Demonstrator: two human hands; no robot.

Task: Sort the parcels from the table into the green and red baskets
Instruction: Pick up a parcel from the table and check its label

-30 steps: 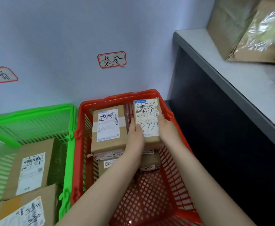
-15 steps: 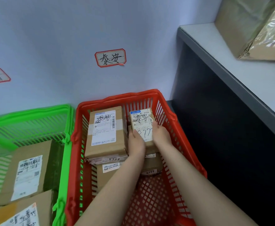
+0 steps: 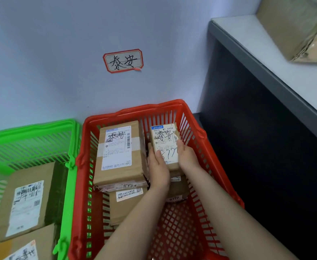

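The small brown cardboard parcel with its white label has sunk deeper into the red plastic basket, beside a larger taped box; left hand and right hand grip its sides, seemingly to seat it flat.

Your left hand and right hand grip a small parcel inside the red basket at frame centre, green basket lower left.

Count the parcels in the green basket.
2 in the green basket: the far parcel lies mid-basket, label up; the near parcel is cut off by the frame's bottom edge. More may be hidden out of view.
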